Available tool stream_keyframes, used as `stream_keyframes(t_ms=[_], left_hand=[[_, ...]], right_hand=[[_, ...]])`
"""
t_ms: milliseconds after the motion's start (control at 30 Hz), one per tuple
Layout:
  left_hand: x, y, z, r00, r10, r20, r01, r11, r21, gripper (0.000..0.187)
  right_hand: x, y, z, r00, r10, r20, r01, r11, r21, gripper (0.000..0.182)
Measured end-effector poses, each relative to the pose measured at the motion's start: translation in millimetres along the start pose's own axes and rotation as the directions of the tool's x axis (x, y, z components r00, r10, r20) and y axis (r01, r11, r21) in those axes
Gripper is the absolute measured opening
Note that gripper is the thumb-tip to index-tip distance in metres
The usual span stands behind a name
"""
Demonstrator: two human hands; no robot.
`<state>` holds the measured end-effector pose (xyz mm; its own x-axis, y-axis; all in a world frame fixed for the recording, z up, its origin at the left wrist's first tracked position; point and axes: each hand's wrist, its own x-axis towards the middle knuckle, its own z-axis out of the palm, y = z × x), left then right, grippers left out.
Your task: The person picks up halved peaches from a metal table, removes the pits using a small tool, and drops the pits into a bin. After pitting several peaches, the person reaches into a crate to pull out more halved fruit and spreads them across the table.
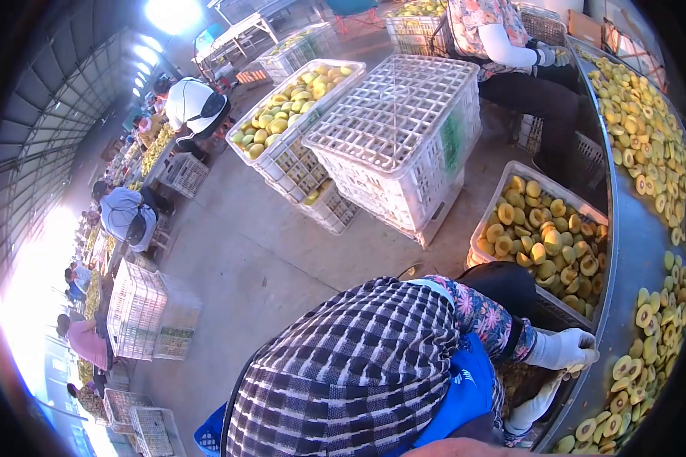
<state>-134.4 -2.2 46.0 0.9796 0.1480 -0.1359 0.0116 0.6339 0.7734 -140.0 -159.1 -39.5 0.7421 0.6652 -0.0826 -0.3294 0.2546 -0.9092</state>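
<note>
Neither of my hands shows clearly. A strip of bare skin (480,449) crosses the bottom edge, very close to the camera; what part of a body it is cannot be made out. Right in front of me a co-worker bends forward in a checked cloth covering (343,362) with blue fabric (467,381) at its edge. That person's white-gloved hand (568,350) is at the metal table's edge, fingers around a small piece of fruit. Their other gloved hand (533,407) is lower, partly hidden. Halved yellow-green fruit (640,365) lies on the metal table (598,373).
A crate of halved fruit (545,236) stands beside the table. Stacked white crates (396,122) and a crate of whole fruit (293,107) are behind it. Another seated worker (503,46) is at the table's far end. More workers and crates (152,308) line the left.
</note>
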Motion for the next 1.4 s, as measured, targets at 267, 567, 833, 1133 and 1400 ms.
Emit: stream_keyframes(t_ms=[267,567,833,1133,1400], left_hand=[[-3,-13,0,0.983,-0.165,0.08,0.147,0.971,0.191,0.024],[-20,-34,-6,0.865,-0.429,0.26,0.39,0.901,0.188,0.022],[-23,-68,-1,0.778,-0.498,0.383,0.437,0.867,0.24,0.028],[73,92,-109,0.845,0.161,0.51,-0.467,-0.244,0.85,0.04],[126,27,0,0.698,-0.077,0.712,-0.703,0.113,0.702,0.037]], right_hand=[[-30,-17,22,0.955,0.294,0.029,-0.244,0.73,0.639,0.035],[-75,-26,54,0.908,0.417,-0.042,-0.283,0.684,0.673,0.028],[-130,-8,110,0.82,0.148,-0.552,-0.043,0.979,0.199,0.028],[-138,-16,103,0.802,0.144,-0.579,-0.571,0.468,-0.674,0.053],[-116,1,87,0.849,0.112,-0.516,-0.508,0.438,-0.742,0.057]])
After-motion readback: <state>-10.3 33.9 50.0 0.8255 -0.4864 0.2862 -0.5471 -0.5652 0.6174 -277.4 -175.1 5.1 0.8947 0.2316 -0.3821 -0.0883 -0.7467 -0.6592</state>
